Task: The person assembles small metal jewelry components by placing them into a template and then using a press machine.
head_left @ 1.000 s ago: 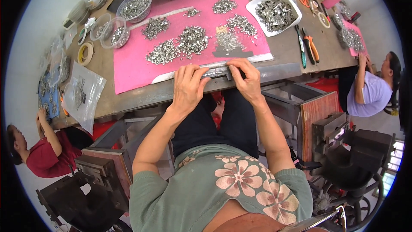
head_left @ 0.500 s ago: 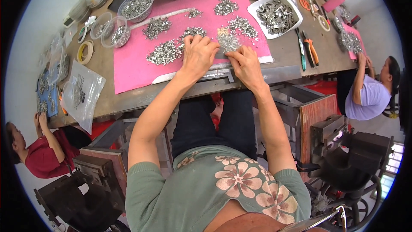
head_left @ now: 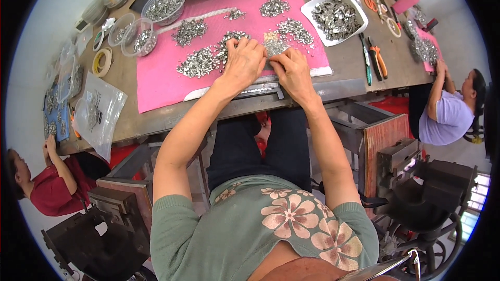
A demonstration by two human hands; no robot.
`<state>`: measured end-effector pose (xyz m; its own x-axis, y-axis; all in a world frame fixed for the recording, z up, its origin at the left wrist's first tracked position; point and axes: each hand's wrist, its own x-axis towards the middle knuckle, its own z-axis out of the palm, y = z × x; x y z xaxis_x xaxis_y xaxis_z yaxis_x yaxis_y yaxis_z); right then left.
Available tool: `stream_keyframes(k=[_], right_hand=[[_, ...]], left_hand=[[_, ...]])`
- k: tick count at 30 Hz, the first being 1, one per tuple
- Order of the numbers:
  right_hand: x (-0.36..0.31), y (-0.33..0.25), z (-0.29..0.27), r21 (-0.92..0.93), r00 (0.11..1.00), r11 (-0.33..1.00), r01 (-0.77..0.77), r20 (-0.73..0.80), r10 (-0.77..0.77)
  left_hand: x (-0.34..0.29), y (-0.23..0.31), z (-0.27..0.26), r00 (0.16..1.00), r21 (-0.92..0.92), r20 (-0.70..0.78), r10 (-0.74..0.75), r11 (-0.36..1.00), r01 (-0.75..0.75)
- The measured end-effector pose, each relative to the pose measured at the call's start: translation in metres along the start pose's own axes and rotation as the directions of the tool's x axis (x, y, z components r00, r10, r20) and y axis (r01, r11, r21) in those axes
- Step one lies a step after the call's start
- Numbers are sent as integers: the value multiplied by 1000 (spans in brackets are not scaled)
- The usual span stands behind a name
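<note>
Both my hands work close together over the near part of a pink mat (head_left: 161,86). My left hand (head_left: 243,62) is curled, its fingertips beside a pile of small silvery metal pieces (head_left: 200,62). Thumb and fingers of my right hand (head_left: 293,67) are pinched together, almost meeting the left fingers; what either hand holds is too small or hidden to make out. Just beyond the right hand lies a bunch of thin silvery pins or wires (head_left: 276,47). Further small metal piles (head_left: 294,32) lie around. Below my hands a metal strip (head_left: 260,89) runs along the table edge.
A white tray (head_left: 363,23) of metal pieces stands right, beside orange-handled pliers (head_left: 381,65). Clear tubs (head_left: 165,8) line the back. Left are tape rolls (head_left: 102,62) and a plastic bag (head_left: 107,106). Co-workers sit at left (head_left: 57,190) and right (head_left: 448,112).
My right hand has shifted slightly up and left, bringing its fingertips nearer my left hand. The left hand has moved only a little.
</note>
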<state>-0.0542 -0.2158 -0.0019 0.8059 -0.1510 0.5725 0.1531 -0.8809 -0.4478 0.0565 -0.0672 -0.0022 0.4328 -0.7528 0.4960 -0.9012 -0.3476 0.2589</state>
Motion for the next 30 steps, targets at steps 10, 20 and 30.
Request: stream_keyframes(k=[10,20,30], right_hand=[[12,7,3,-15,995,996,92,49,-91],[-29,-37,-18,301,991,954,3,124,-43],[-31,-35,-19,276,988,961,26,140,-67]], left_hand=[[-32,16,-36,996,-243,-52,-78,968,63],[-67,45,-40,981,-331,-68,-179,932,147],[-67,48,-35,980,-309,-80,-180,940,148]])
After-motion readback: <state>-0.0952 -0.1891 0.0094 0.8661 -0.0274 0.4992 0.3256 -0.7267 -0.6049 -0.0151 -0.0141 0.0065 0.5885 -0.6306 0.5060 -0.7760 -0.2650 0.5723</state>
